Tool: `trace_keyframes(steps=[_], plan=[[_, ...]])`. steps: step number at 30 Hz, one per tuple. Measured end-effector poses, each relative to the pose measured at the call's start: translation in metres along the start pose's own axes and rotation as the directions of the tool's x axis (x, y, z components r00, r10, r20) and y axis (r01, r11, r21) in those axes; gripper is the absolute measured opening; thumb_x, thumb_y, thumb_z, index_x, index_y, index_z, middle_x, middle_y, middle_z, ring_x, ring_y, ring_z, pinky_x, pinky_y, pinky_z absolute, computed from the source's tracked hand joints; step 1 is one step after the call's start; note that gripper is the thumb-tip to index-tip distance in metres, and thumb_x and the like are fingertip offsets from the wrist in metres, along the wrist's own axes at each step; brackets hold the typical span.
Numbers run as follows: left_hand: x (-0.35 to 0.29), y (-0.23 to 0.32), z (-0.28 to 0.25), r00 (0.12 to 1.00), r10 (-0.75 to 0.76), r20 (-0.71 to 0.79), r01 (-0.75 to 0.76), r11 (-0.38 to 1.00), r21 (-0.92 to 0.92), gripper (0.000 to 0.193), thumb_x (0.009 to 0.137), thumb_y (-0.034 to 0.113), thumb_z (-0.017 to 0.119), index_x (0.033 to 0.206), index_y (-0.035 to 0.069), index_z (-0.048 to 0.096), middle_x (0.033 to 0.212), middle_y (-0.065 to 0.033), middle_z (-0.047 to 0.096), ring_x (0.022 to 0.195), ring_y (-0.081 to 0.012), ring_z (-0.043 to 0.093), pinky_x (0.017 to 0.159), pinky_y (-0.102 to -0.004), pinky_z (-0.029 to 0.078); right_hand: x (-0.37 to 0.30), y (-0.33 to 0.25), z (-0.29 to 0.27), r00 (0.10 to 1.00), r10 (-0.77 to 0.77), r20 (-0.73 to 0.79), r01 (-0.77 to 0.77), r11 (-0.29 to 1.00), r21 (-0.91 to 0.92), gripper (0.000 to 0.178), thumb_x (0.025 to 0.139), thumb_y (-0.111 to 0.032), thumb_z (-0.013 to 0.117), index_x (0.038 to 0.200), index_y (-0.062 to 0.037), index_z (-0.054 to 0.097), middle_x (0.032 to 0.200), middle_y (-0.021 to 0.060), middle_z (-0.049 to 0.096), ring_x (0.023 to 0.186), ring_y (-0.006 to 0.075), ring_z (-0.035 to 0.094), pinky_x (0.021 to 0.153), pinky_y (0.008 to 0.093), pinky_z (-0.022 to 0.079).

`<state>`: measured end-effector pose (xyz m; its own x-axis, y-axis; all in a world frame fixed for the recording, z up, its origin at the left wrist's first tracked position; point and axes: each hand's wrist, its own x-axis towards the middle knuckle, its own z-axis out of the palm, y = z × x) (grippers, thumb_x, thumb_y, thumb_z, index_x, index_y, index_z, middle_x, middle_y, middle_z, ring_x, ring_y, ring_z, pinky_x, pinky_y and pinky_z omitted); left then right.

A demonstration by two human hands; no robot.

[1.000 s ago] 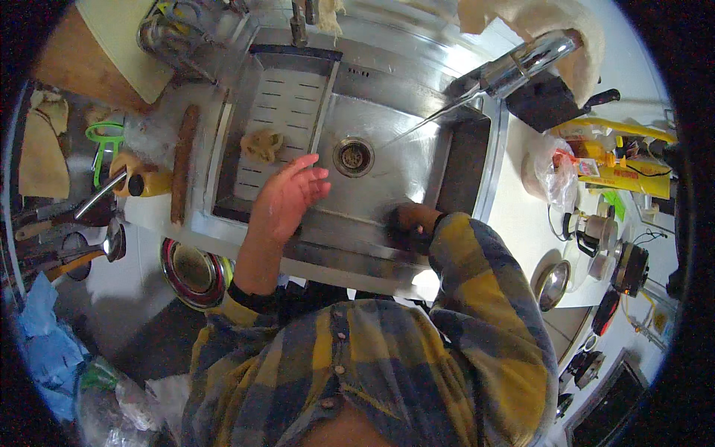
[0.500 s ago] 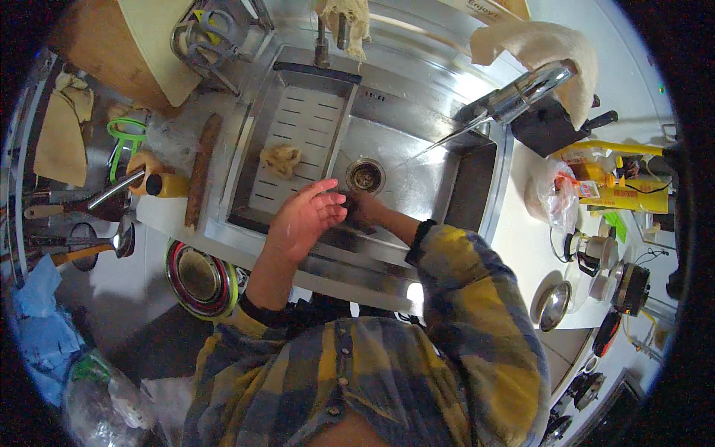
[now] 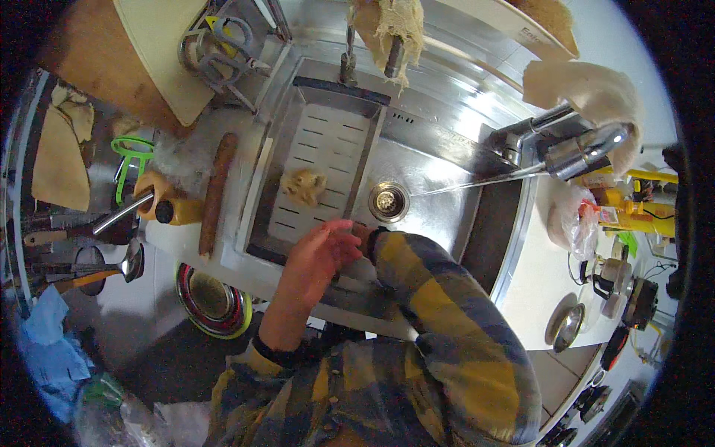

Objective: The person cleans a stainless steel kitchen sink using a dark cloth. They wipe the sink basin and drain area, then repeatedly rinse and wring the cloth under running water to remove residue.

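Over the near edge of a steel sink, my left hand is raised with its fingers loosely extended, holding nothing. My right hand lies just beyond it, mostly covered by the left hand and by its own plaid sleeve. Its fingers, and anything in them, are hidden. A thin stream of water runs from the chrome faucet toward the drain strainer, which sits beyond both hands. In the left part of the sink, a crumpled beige cloth or scrubber rests on a slotted draining tray.
A brown rolling pin lies left of the sink, near a green-handled peeler-like tool. A beige cloth drapes over the faucet. A metal bowl and a plastic bag sit on the right counter.
My right forearm has swung left and closer to me, bringing its cuff beside my left hand. Surroundings have shifted down and right in the view. The left hand remains raised.
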<state>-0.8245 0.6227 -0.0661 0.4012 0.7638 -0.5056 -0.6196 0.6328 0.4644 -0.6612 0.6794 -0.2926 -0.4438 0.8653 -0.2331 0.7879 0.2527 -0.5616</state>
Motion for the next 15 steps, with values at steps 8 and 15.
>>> trace_keyframes(steps=[8,15], plan=[[-0.006,-0.004,-0.017,0.999,0.020,-0.033,-0.019,1.000,0.006,0.035,0.095,0.028,0.043,0.118,0.003,0.051,0.099,-0.0119,0.063,0.094,-0.0237,0.060,0.087,-0.0382,0.046,0.084,0.001,0.015,0.869,0.220,-0.443,-0.314,0.938,-0.149,0.047,0.073,-0.013,0.063,0.115,-0.0004,0.048,0.118,0.0214,0.048,0.102,0.0363,0.054,0.084,0.0419,0.047],[-0.010,-0.009,-0.007,0.999,-0.020,-0.036,0.020,1.000,0.001,0.035,0.095,0.028,0.043,0.119,0.004,0.051,0.099,-0.0123,0.063,0.091,-0.0238,0.060,0.086,-0.0378,0.046,0.095,0.047,-0.009,0.706,0.394,-0.589,-0.527,0.847,-0.064,0.046,0.077,-0.016,0.062,0.117,0.0017,0.046,0.122,0.0237,0.044,0.104,0.0385,0.053,0.088,0.0427,0.046]])
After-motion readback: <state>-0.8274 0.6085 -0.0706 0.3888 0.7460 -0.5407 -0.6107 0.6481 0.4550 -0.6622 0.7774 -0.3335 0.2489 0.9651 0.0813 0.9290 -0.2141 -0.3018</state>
